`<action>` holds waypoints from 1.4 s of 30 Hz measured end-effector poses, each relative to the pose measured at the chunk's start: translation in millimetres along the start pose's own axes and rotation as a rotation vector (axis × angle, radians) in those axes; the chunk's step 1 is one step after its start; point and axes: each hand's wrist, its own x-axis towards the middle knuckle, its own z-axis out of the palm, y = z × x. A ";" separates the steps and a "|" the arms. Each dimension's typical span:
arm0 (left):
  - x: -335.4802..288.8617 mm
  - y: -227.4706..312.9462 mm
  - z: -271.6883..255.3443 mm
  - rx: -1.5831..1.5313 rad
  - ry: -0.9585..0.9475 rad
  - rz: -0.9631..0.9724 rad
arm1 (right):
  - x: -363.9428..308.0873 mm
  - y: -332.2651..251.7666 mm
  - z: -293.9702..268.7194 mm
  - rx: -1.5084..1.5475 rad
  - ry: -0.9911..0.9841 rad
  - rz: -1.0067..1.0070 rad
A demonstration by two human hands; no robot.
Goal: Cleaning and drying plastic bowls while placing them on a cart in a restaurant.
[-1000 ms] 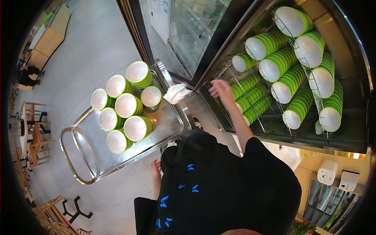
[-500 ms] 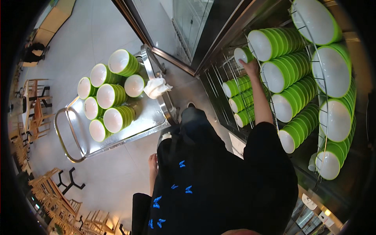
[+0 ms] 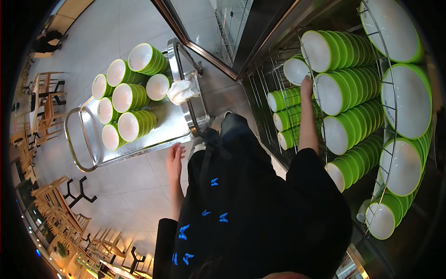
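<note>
My right hand (image 3: 306, 86) reaches into a wire rack (image 3: 325, 153) and rests against a green-and-white bowl (image 3: 296, 70) at the head of a stack lying on its side. My left hand (image 3: 174, 156) hangs with its fingers apart, holding nothing, just beside the near edge of a steel cart (image 3: 90, 153). On the cart stand several stacks of green bowls (image 3: 132, 125), and a crumpled white cloth (image 3: 182, 91) lies at its right end.
More rows of green bowls (image 3: 348, 88) fill the rack inside a steel cabinet, with larger bowls (image 3: 411, 104) at the right. A glass door (image 3: 232, 23) stands open above. Wooden chairs and tables (image 3: 44, 100) line the left of the tiled floor.
My view has tipped closer toward the rack. My right hand has moved deeper along the stacked bowls to the small stack at the top. The cart has not moved.
</note>
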 end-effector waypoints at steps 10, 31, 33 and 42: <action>9.6 110.5 63.8 -0.158 -0.495 0.299 | -123.1 -63.2 -31.1 0.809 -0.084 0.342; 67.8 111.2 -30.0 -0.405 -0.107 0.563 | -299.6 -282.3 119.6 0.592 -1.115 0.259; 93.4 98.5 -26.2 -0.301 0.072 0.558 | -300.5 -286.2 145.0 0.522 -1.134 0.381; 141.8 69.0 -15.2 -0.504 0.058 0.186 | -311.1 -271.2 200.1 0.412 -1.040 0.590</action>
